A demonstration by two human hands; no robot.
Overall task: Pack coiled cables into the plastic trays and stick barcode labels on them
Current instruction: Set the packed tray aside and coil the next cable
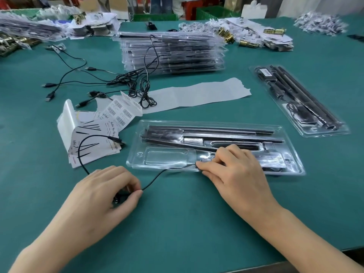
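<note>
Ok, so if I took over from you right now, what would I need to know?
Left hand grips the partly coiled cable. Right hand pinches the same cable at the near edge of the front tray.
Done: the right tray looks packed and labelled.
Left: finish coiling, tuck the cable into the front tray, then add a label from the barcode sheet.
Loose cables and a tray stack lie behind.

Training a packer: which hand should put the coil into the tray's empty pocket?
Probably left: the left hand grips the thin black cable coil, nearest the clear plastic tray's empty pocket; the right hand pinches it at the rim.
</note>
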